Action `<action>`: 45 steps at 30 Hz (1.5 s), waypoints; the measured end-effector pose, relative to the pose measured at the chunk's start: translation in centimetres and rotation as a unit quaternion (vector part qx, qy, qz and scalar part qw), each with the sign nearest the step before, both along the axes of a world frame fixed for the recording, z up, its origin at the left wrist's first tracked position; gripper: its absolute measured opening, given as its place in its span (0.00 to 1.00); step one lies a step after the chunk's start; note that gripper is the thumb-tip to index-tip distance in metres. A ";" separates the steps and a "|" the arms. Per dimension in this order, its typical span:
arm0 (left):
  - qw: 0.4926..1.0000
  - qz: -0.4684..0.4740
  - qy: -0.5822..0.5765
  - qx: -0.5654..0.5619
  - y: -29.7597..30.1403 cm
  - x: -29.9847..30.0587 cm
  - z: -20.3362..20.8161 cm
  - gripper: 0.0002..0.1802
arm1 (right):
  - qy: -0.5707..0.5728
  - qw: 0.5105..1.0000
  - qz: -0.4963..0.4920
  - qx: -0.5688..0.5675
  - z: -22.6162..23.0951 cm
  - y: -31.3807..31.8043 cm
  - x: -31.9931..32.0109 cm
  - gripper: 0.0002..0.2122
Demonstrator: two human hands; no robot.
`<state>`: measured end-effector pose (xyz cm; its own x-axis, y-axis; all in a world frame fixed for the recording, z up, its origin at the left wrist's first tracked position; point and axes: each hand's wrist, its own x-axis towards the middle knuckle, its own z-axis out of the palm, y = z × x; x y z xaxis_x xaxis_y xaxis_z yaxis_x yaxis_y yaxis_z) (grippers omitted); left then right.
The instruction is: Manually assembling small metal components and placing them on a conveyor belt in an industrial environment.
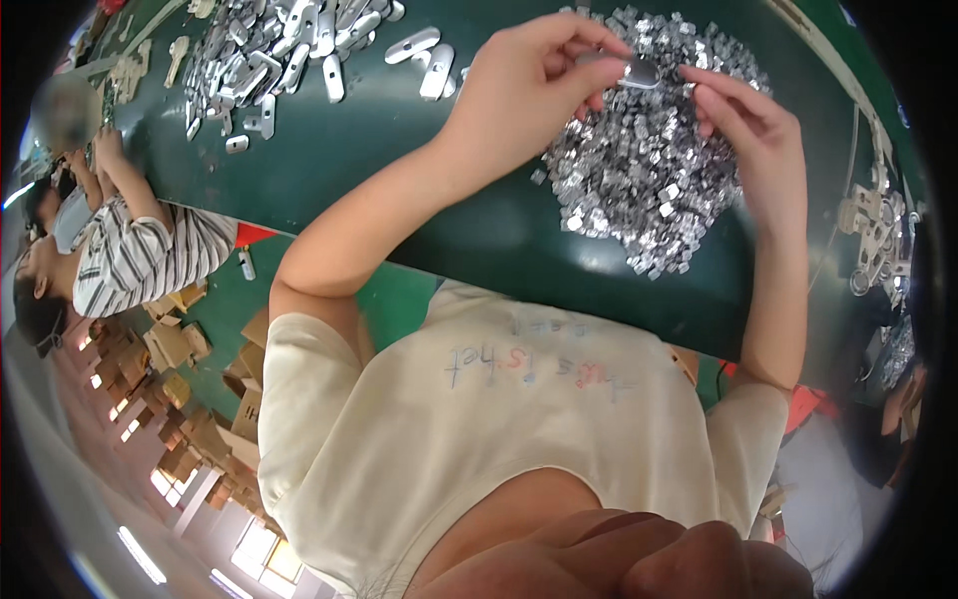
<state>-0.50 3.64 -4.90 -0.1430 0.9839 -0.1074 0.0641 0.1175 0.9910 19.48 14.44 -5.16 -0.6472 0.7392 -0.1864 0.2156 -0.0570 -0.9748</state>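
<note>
In the head view, your left hand (534,90) pinches a silver oblong metal piece (642,75) between thumb and fingers, over a heap of small shiny metal bits (649,175). Your right hand (753,120) hovers just beside that piece, apart from it, its thumb and forefinger drawn close; you cannot tell whether a small bit sits between those tips. The heap lies between your forearms on the dark green table (489,230). To your left, well apart from the heap, is a pile of oblong plates (289,45), and farther out a co-worker in a striped shirt (145,250).
</note>
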 end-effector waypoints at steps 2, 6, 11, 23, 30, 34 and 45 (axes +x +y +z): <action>0.995 0.017 -0.098 0.022 -0.4 0.6 -0.4 0.09 | 0.030 0.999 -0.019 -0.038 0.4 -0.8 -0.2 0.09; 0.991 0.027 -0.132 0.026 -1.8 1.2 -0.2 0.11 | 0.129 0.989 0.004 -0.071 1.1 -2.4 -0.4 0.09; 0.984 0.078 -0.152 0.044 -1.9 1.1 -0.9 0.12 | 0.172 0.981 0.004 -0.090 1.7 -3.8 -0.7 0.11; 0.984 0.032 -0.149 0.089 -3.0 2.4 -1.0 0.15 | 0.155 0.987 -0.010 0.027 3.2 -5.6 -0.9 0.12; 0.978 0.030 -0.170 0.115 -3.1 2.6 -2.2 0.15 | 0.120 0.982 0.044 0.140 2.5 -5.2 -0.7 0.10; 0.981 0.033 -0.154 0.115 -3.1 2.6 -2.1 0.15 | 0.079 0.986 -0.027 0.142 2.6 -5.6 -1.3 0.09; 0.972 0.084 -0.147 0.163 -2.8 3.3 -3.2 0.10 | 0.046 0.978 0.009 0.205 0.7 -4.6 -1.0 0.14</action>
